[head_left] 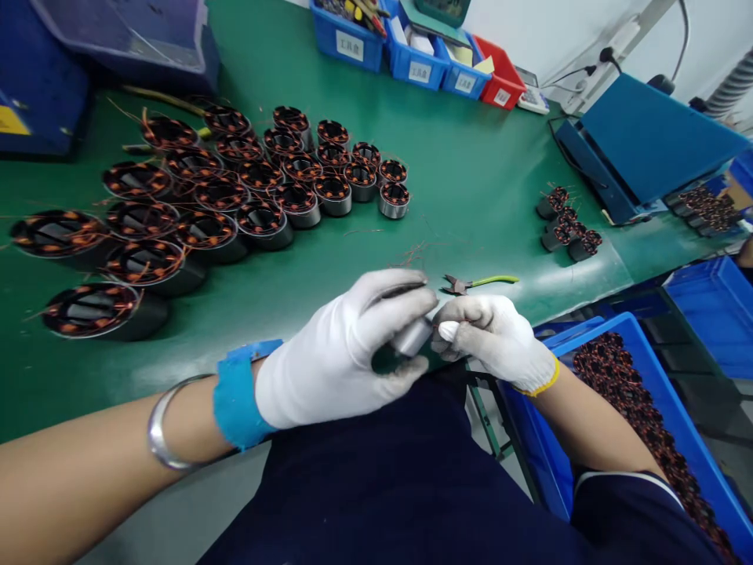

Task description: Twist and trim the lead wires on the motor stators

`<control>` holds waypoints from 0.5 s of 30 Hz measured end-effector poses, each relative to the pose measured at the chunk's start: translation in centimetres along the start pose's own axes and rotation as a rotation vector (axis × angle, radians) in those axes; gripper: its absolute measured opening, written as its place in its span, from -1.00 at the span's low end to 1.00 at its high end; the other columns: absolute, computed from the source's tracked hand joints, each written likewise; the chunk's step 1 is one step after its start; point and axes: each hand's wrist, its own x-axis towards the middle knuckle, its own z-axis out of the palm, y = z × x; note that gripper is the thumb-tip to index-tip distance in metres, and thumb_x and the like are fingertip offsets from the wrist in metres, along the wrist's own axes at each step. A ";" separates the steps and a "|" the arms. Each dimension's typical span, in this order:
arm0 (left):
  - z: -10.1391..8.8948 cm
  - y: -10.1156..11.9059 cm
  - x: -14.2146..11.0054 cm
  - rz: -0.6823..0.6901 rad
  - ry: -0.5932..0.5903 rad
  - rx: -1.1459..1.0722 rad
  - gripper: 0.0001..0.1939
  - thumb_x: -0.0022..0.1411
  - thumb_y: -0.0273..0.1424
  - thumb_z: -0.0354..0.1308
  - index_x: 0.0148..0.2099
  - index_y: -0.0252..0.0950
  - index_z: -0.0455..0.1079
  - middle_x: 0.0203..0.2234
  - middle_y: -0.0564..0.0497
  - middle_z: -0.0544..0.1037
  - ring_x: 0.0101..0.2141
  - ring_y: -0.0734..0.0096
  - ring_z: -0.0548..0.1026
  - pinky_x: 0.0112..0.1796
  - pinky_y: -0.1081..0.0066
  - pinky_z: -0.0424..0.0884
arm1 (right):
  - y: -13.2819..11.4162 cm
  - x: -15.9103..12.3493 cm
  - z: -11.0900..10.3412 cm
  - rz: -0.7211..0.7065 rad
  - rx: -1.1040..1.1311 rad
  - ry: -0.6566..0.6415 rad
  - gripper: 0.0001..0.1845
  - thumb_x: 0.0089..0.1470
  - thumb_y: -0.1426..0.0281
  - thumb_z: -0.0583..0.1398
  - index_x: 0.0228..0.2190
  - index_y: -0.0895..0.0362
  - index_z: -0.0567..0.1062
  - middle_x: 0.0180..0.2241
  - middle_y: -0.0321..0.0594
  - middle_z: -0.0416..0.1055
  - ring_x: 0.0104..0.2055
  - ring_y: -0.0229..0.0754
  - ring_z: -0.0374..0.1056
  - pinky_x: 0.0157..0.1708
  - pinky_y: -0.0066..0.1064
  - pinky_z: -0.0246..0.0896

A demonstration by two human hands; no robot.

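Note:
My left hand [341,357], in a white glove, curls round a small silver motor stator [412,337] close to the table's front edge. Much of that stator is covered by the glove. My right hand [497,337], gloved too, is pinched at the stator's right end, with its thumb and fingers pressed together. What sits between those fingertips is too small to make out. Just beyond the right hand lie side cutters [479,283] with a green handle. Thin bits of copper wire [416,253] are scattered near the left fingertips.
Several wound stators [264,220] stand in rows at left; a few more [568,224] stand at right. Blue bins [417,67] and a red bin [503,74] line the back. A blue crate [635,337] full of stators is below right, beneath a blue machine [652,149].

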 end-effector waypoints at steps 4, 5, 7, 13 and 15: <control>0.0 -0.6 -0.1 0.063 -0.162 0.308 -0.54 0.04 -0.31 0.22 0.02 -0.31 0.38 -0.13 -0.12 0.55 -0.16 0.21 0.55 -0.13 0.26 0.48 | 0.4 0.1 0.1 0.018 0.011 -0.014 -0.81 0.09 0.31 0.20 -0.44 0.20 0.47 -0.53 -0.28 0.42 -0.51 -0.34 0.32 -0.47 -0.48 0.27; 0.0 -0.7 0.0 0.081 -0.200 0.346 -0.63 0.11 -0.31 0.17 -0.02 -0.31 0.40 -0.20 -0.08 0.57 -0.22 0.26 0.55 -0.19 0.30 0.48 | 0.7 0.2 0.1 0.037 0.051 -0.017 -0.80 0.08 0.31 0.21 -0.43 0.20 0.47 -0.52 -0.27 0.43 -0.51 -0.34 0.33 -0.47 -0.48 0.28; 0.0 -0.8 0.3 0.143 -0.208 0.424 -0.69 0.18 -0.31 0.11 -0.06 -0.32 0.43 -0.23 -0.09 0.57 -0.25 0.25 0.54 -0.22 0.30 0.46 | 1.3 0.4 0.3 0.072 0.175 -0.020 -0.79 0.05 0.28 0.23 -0.44 0.20 0.46 -0.52 -0.27 0.44 -0.53 -0.34 0.34 -0.50 -0.48 0.28; -0.4 0.0 0.7 0.006 -0.161 0.383 -0.67 0.01 -0.33 0.15 -0.15 -0.32 0.48 -0.33 -0.04 0.58 -0.33 0.27 0.53 -0.28 0.32 0.44 | 1.2 0.3 -0.1 0.009 -0.097 0.003 -0.70 -0.01 0.20 0.25 -0.36 0.20 0.47 -0.45 -0.21 0.47 -0.47 -0.27 0.40 -0.45 -0.40 0.34; -0.6 0.2 0.8 -0.145 -0.194 0.282 -0.67 -0.06 -0.33 0.18 -0.18 -0.29 0.49 -0.36 0.00 0.59 -0.36 0.29 0.53 -0.30 0.34 0.44 | 0.7 0.0 -0.6 -0.150 -0.442 0.059 -0.50 -0.15 0.14 0.33 -0.21 0.21 0.48 -0.30 -0.11 0.51 -0.30 -0.13 0.46 -0.28 -0.27 0.40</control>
